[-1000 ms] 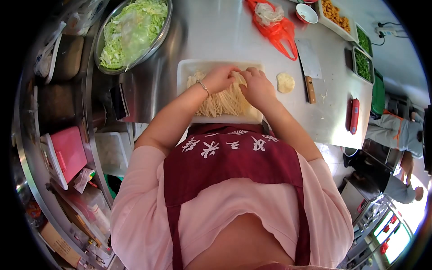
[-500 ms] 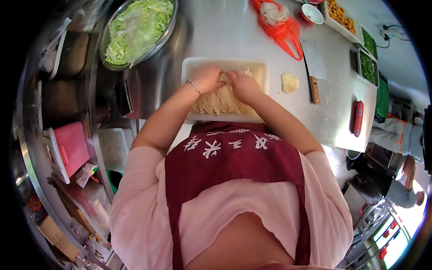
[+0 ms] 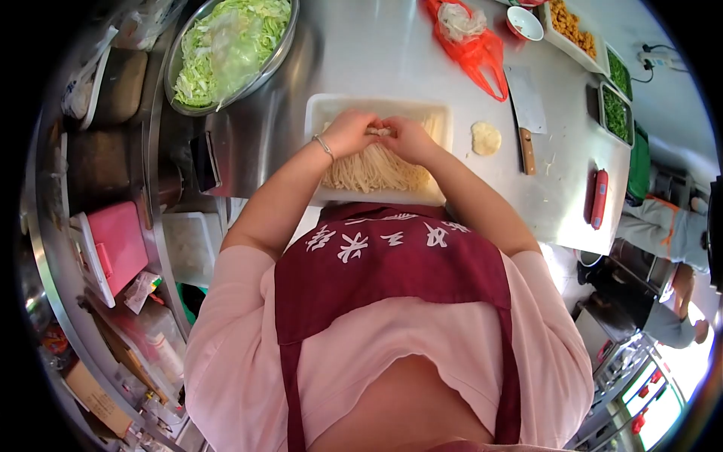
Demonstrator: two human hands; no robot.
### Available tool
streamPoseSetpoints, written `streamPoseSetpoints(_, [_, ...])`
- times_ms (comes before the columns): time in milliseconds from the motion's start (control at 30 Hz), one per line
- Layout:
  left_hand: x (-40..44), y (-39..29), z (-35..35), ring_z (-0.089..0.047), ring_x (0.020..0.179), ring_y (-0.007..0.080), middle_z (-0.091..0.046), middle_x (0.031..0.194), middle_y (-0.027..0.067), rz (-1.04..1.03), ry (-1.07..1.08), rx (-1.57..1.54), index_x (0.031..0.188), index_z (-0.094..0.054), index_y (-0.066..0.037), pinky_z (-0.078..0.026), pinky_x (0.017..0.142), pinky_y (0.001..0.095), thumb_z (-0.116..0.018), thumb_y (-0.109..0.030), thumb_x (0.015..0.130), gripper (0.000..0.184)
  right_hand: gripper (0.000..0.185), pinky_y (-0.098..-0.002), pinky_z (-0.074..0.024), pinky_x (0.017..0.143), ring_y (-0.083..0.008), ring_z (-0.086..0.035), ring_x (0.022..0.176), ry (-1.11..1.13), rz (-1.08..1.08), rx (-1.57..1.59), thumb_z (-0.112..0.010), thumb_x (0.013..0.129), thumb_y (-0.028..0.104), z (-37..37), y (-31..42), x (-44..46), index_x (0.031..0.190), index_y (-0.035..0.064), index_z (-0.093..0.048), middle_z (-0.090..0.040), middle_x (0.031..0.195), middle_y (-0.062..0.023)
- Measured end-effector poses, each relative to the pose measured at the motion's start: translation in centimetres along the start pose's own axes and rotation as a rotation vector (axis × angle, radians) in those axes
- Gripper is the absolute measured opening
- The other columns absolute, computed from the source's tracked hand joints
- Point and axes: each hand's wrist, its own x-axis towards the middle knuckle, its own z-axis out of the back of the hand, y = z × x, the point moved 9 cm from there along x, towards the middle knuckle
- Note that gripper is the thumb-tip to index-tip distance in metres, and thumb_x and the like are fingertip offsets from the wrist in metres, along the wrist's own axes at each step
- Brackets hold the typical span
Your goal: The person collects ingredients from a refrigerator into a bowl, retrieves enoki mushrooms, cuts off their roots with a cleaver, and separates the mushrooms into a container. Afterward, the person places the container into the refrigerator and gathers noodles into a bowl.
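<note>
A white plastic tray [image 3: 324,101] on the steel table holds a mass of thin pale strands that look like enoki mushrooms [image 3: 373,172]. Over it, my left hand [image 3: 352,134], with a bracelet at the wrist, and my right hand [image 3: 410,142] meet fingertip to fingertip. Both are closed on a small pale clump of the mushrooms, which shows between the fingers. The rest of the strands fan out below my hands towards my apron. A round pale flat piece [image 3: 486,139] lies just right of the tray.
A cleaver [image 3: 527,113], a red sausage-like tube [image 3: 599,199] and a red plastic bag [image 3: 482,64] lie to the right. A steel bowl [image 3: 290,47] of shredded cabbage stands at back left. Trays of greens [image 3: 615,113] line the right edge. Another person [image 3: 670,226] is at far right.
My hands have drawn closer together, fingertips now meeting. A pale clump shows between them, and the strands below spread out more visibly.
</note>
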Motion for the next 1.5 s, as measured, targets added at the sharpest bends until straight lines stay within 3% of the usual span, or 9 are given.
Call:
streamPoseSetpoints(300, [-0.8, 2.8, 0.2, -0.06, 0.089, 0.0249, -0.063, 0.093, 0.0161, 0.168, 0.155, -0.421, 0.111, -0.057, 0.0, -0.046, 0.079, 0.0335, -0.061, -0.014, 0.081, 0.033, 0.027, -0.0399, -0.0486, 0.078, -0.0316, -0.062, 0.087, -0.154, -0.108, -0.206, -0.056, 0.082, 0.017, 1.4, -1.8, 0.0, 0.107, 0.007, -0.059, -0.065, 0.092, -0.0148])
streamPoseSetpoints(400, [-0.2, 2.1, -0.5, -0.06, 0.086, 0.0234, -0.063, 0.092, 0.0153, 0.068, 0.234, -0.213, 0.111, -0.056, 0.001, -0.046, 0.08, 0.032, -0.057, -0.013, 0.083, 0.032, 0.027, -0.0413, -0.0491, 0.079, -0.0334, -0.062, 0.089, -0.248, 0.105, -0.295, -0.054, 0.08, 0.014, 1.5, 3.1, -0.8, 0.106, 0.0079, -0.059, -0.064, 0.095, -0.0155])
streamPoseSetpoints(533, [0.1, 2.5, -1.8, -0.059, 0.086, 0.0221, -0.063, 0.091, 0.0149, 0.071, 0.312, -0.104, 0.112, -0.055, 0.002, -0.046, 0.081, 0.0323, -0.057, -0.013, 0.083, 0.033, 0.032, -0.0403, -0.0494, 0.079, -0.0326, -0.062, 0.088, -0.1, -0.057, -0.007, -0.055, 0.079, 0.012, -0.9, 0.1, 0.9, 0.11, 0.0073, -0.057, -0.064, 0.095, -0.0155])
streamPoseSetpoints(600, [0.1, 2.9, -1.8, -0.06, 0.084, 0.0232, -0.063, 0.089, 0.0143, 0.083, 0.249, -0.198, 0.111, -0.057, 0.0, -0.047, 0.078, 0.0331, -0.06, -0.014, 0.081, 0.033, 0.032, -0.0387, -0.0496, 0.078, -0.0316, -0.062, 0.085, -0.134, -0.173, 0.381, -0.058, 0.077, 0.012, -1.3, -2.7, 0.9, 0.108, 0.0047, -0.057, -0.064, 0.093, -0.0161])
streamPoseSetpoints(900, [-0.2, 1.8, -1.3, -0.06, 0.085, 0.0262, -0.063, 0.087, 0.0127, 0.114, 0.156, -0.002, 0.092, -0.058, -0.002, -0.048, 0.076, 0.034, -0.07, -0.015, 0.074, 0.025, 0.03, -0.034, -0.0494, 0.072, -0.0254, -0.062, 0.08, -0.1, -0.17, 0.014, -0.069, 0.076, 0.021, -1.1, -0.9, -1.3, 0.098, 0.0026, -0.057, -0.062, 0.087, -0.0153])
streamPoseSetpoints(1133, [-0.9, 0.3, 0.0, -0.06, 0.085, 0.0282, -0.063, 0.085, 0.0125, 0.073, 0.033, -0.131, 0.09, -0.059, -0.003, -0.048, 0.075, 0.0359, -0.069, -0.013, 0.074, 0.021, 0.033, -0.0338, -0.0482, 0.072, -0.0204, -0.06, 0.081, -0.035, -0.286, 0.334, -0.069, 0.077, 0.026, -1.9, -3.0, -1.1, 0.096, 0.0016, -0.058, -0.062, 0.087, -0.0122])
streamPoseSetpoints(1233, [-0.9, -0.7, 0.6, -0.061, 0.086, 0.0279, -0.066, 0.085, 0.0102, -0.054, -0.032, 0.094, 0.09, -0.062, -0.006, -0.047, 0.077, 0.039, -0.066, -0.019, 0.076, 0.02, 0.028, -0.0364, -0.0486, 0.075, -0.0249, -0.061, 0.085, -0.02, -0.309, 0.288, -0.062, 0.081, 0.022, -1.5, -3.1, -1.8, 0.099, 0.0017, -0.058, -0.062, 0.089, -0.0134])
streamPoseSetpoints(1300, [-1.2, 0.7, 1.6, -0.06, 0.089, 0.0272, -0.066, 0.085, 0.0085, 0.123, -0.135, 0.081, 0.091, -0.063, -0.008, -0.045, 0.081, 0.0399, -0.065, -0.019, 0.073, 0.021, 0.026, -0.039, -0.0488, 0.078, -0.0311, -0.06, 0.09, -0.115, -0.111, -0.263, -0.055, 0.081, 0.015, 2.0, -0.6, -2.3, 0.103, 0.0018, -0.057, -0.06, 0.097, -0.0161])
streamPoseSetpoints(1500, [0.5, 1.4, -0.1, -0.06, 0.086, 0.0303, -0.065, 0.086, 0.0115, 0.203, -0.028, 0.204, 0.092, -0.064, -0.007, -0.047, 0.078, 0.04, -0.065, -0.024, 0.071, 0.027, 0.031, -0.0406, -0.048, 0.081, -0.0336, -0.058, 0.095, -0.176, -0.094, -0.315, -0.056, 0.078, 0.012, 3.2, 1.8, -2.2, 0.109, 0.0049, -0.056, -0.054, 0.114, -0.0156])
